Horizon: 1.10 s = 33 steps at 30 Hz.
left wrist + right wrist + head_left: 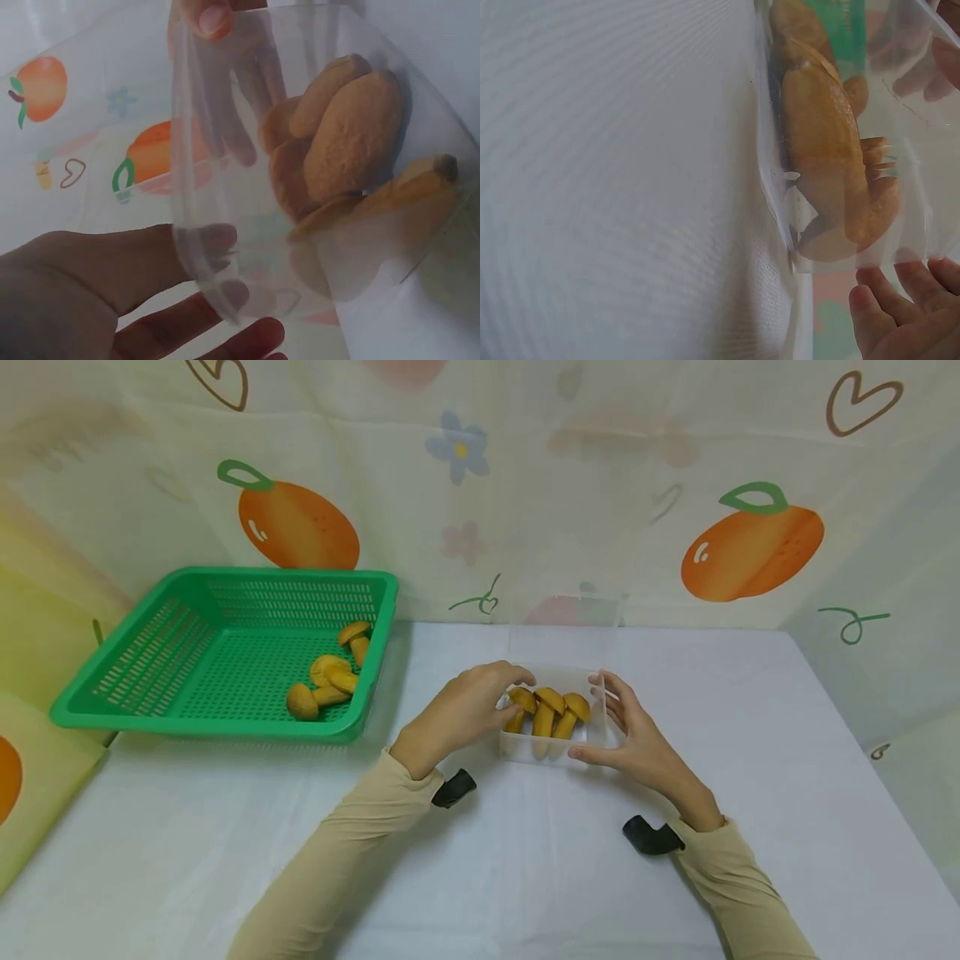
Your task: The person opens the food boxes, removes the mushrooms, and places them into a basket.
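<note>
Behind white table, fruit-print curtain, green basket

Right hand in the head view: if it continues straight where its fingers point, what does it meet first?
Probably the clear box: the right hand already touches its right wall, fingers pointing up-left. Beyond that wall lie the mushrooms.

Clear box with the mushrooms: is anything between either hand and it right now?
Nothing visible. The left hand rests on the left side of the clear box, and the right hand lies flat against its right wall. Three mushrooms sit inside. The green basket stands apart to the left.
</note>
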Tool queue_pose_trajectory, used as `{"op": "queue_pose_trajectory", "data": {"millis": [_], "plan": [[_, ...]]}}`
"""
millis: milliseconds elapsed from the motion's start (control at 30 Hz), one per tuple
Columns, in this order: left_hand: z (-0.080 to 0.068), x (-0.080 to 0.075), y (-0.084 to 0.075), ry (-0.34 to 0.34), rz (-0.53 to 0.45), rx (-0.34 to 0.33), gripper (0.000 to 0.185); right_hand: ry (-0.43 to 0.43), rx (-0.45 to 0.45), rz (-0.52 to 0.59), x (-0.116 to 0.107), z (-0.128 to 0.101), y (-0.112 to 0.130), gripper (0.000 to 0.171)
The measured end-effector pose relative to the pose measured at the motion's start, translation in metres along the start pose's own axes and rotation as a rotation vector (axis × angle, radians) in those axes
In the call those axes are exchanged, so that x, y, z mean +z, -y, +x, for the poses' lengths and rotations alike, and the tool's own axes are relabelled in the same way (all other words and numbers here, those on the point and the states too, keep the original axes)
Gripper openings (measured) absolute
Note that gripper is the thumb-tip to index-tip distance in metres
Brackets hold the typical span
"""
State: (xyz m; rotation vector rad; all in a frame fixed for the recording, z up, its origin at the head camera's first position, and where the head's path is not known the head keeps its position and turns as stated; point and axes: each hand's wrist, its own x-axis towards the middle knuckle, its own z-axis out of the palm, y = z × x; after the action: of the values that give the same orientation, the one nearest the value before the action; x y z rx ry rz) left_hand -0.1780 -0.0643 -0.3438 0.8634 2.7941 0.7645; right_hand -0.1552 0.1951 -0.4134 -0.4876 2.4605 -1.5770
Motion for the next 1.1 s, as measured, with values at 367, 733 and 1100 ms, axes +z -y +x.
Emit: {"op": "queue_pose_trajectory", "data": {"millis": [367,733,1100], "plan": [[0.017,0.013,-0.007,0.062,0.072,-0.120,0.031,-0.002,0.002,-0.003,-0.001,-0.001,0.000,0.109],[0.026,0.015,-0.009,0.108,0.105,-0.180,0.032,-0.004,-0.005,-0.006,-0.001,-0.001,0.001,0.110],[0.028,0.015,-0.008,0.098,0.121,-0.185,0.033,-0.004,-0.008,-0.005,0.000,0.000,-0.001,0.109]]}}
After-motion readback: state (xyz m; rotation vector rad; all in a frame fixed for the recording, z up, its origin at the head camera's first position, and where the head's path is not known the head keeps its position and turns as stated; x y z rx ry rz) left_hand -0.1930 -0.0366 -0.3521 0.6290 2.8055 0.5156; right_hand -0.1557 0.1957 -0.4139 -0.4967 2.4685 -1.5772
